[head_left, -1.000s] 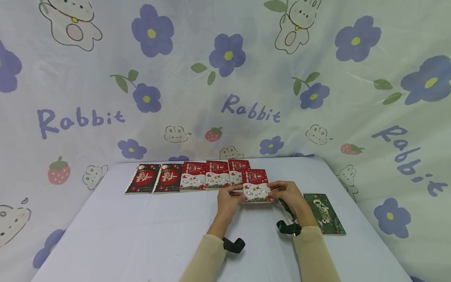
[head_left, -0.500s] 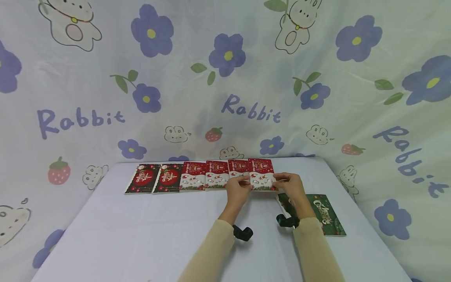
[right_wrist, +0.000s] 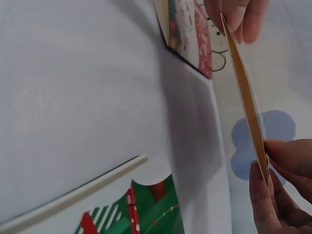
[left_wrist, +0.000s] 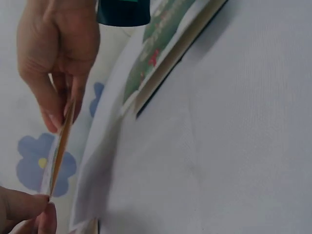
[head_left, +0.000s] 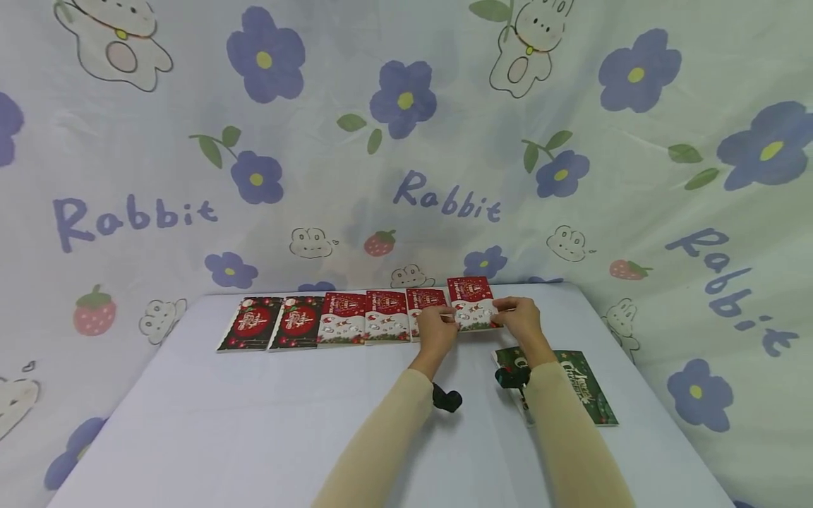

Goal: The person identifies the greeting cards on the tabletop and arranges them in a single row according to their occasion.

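Both hands hold one red-and-white Christmas card [head_left: 471,305] up off the table at the right end of a row of cards. My left hand [head_left: 437,330] pinches its lower left edge; my right hand [head_left: 522,323] pinches its lower right edge. In the left wrist view the card [left_wrist: 59,151] shows edge-on between the two hands. The right wrist view gives the same card [right_wrist: 248,107] edge-on, its orange-brown underside visible, with fingers and thumb of the right hand [right_wrist: 280,190] on either side. A similar red-and-white card [head_left: 424,303] lies just left, partly covered by the left hand.
Further left along the row lie two more red-and-white cards [head_left: 343,317] and two dark cards with red circles [head_left: 253,323]. Green Christmas cards [head_left: 587,388] lie near the right forearm, one partly hidden by it. A printed curtain [head_left: 406,155] stands behind the white table [head_left: 254,423].
Both hands moved the card away from me and to the right, to the row's right end. In the last half second it rose slightly. The head view shifted a little.
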The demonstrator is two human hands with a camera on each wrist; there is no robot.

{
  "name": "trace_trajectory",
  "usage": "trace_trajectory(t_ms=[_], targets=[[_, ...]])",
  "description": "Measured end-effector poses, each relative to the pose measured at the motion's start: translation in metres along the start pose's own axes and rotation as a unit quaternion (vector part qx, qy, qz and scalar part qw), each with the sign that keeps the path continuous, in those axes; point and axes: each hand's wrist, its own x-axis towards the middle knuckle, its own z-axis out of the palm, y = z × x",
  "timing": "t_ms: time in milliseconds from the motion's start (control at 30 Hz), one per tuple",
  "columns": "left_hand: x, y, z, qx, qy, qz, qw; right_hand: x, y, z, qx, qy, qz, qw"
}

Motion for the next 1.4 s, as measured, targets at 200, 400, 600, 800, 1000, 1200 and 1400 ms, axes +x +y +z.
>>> trace_trajectory(t_ms=[200, 400, 600, 800, 1000, 1200, 1400], targets=[[0.006, -0.004, 0.008, 0.053, 0.007, 0.012, 0.9985, 0.01, 0.006, 0.004, -0.011, -0.001, 0.011, 1.0], [0.009, -0.007, 0.015, 0.084, 0.005, 0.0, 0.9964, 0.015, 0.014, 0.008, -0.017, -0.009, 0.02, 1.0], [0.012, -0.012, 0.02, 0.097, 0.002, -0.003, 0.9953, 0.018, 0.016, 0.009, -0.018, -0.009, 0.021, 1.0], [0.014, -0.016, 0.022, 0.108, -0.004, -0.009, 0.9941, 0.022, 0.016, 0.012, -0.032, -0.01, 0.019, 0.999], [0.014, -0.016, 0.024, 0.114, -0.008, -0.031, 0.993, 0.024, 0.016, 0.013, -0.042, -0.012, 0.013, 0.999], [0.014, -0.018, 0.025, 0.115, -0.007, -0.034, 0.9928, 0.025, 0.016, 0.014, -0.059, -0.011, 0.007, 0.998], [0.014, -0.022, 0.026, 0.116, -0.006, -0.023, 0.993, 0.026, 0.021, 0.016, -0.084, -0.009, -0.001, 0.996]])
